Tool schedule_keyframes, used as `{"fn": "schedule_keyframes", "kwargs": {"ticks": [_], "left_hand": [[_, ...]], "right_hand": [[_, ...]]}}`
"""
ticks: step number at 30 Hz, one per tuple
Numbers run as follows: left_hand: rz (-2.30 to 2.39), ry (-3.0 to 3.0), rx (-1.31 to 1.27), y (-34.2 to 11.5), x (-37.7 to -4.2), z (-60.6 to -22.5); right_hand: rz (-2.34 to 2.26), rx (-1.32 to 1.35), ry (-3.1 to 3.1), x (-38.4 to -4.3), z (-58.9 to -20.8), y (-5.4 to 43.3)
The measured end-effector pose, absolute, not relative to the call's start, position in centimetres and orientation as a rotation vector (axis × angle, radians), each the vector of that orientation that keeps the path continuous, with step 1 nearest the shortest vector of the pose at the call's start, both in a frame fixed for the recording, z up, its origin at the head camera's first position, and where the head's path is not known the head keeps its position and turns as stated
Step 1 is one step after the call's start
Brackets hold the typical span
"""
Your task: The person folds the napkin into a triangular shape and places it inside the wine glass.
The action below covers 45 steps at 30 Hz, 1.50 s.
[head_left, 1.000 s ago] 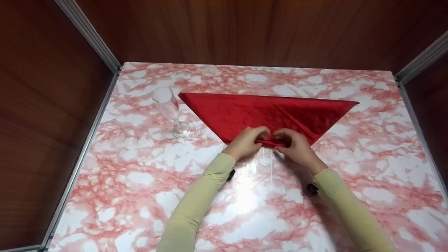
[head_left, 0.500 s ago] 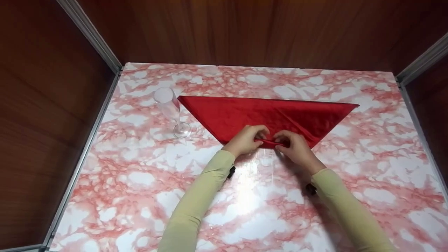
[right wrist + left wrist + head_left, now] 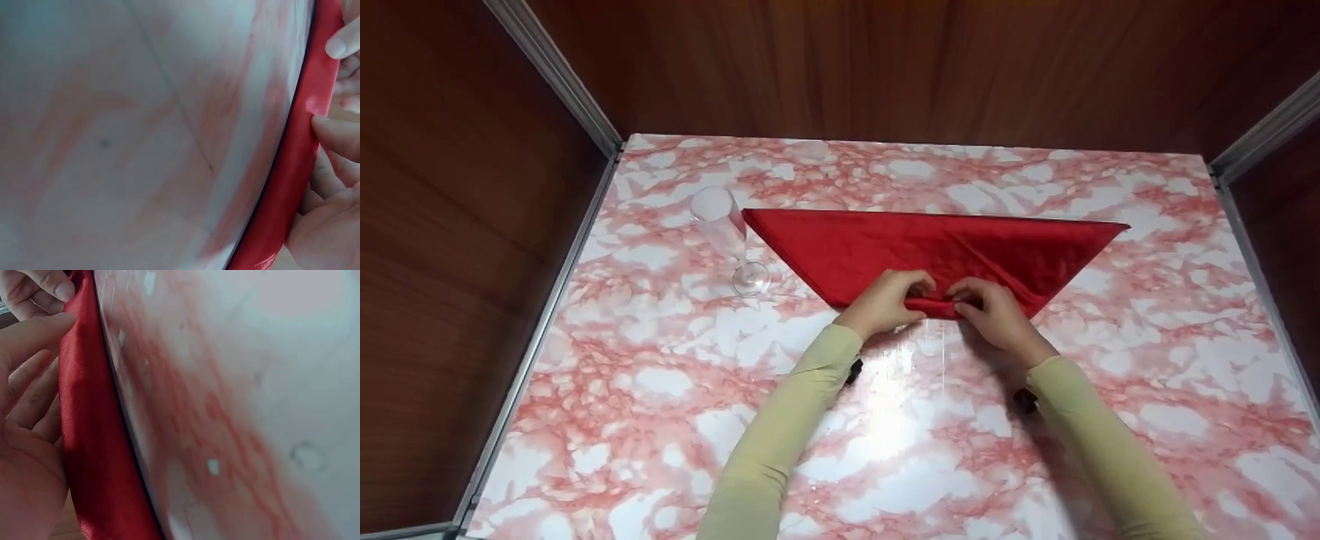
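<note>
A shiny red cloth napkin (image 3: 855, 247) lies in a wide trapezoid, long straight edge at the far side and points at both ends. Its near edge is turned into a narrow roll (image 3: 936, 307). My left hand (image 3: 883, 301) holds the roll from the left, thumb on the near side and fingers curled beyond it. Close by on the right, my right hand (image 3: 997, 315) pinches the same roll between thumb and fingers. In the left wrist view the left thumb touches the red roll (image 3: 93, 410); in the right wrist view the right thumb presses the roll (image 3: 301, 146).
An empty clear champagne flute (image 3: 723, 225) stands left of the napkin, its rim near the napkin's left point. The table (image 3: 660, 420) has a pink and white marbled top. Brown wood-grain panels (image 3: 885, 67) enclose its back and sides.
The napkin's far edge has come slightly nearer to me. Both thumbs have shifted a little along the roll, which shows more plainly between the hands.
</note>
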<state>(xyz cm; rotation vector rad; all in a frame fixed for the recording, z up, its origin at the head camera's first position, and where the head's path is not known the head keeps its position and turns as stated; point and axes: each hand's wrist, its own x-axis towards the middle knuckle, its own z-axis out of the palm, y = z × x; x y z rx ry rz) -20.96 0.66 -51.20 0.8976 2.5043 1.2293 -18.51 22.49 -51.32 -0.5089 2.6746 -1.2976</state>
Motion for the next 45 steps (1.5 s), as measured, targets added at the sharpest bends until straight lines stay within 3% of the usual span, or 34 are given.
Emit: {"fn": "schedule_keyframes", "kwargs": {"ticks": [22,35,45], "left_hand": [[1.214,2.541,0.879,1.2,-21.0,-51.3],[1.209,2.525,0.805,0.9,-21.9,-51.2],[1.215,2.511,0.810,1.2,-22.3,-51.2]], "right_hand": [[-1.325,-0.488,2.704,-18.6,-51.1,22.4],[-1.242,-0.697,2.830,-17.3,-50.4,21.9],[-1.187,-0.651,2.796,-17.9,-51.2,22.0]]}}
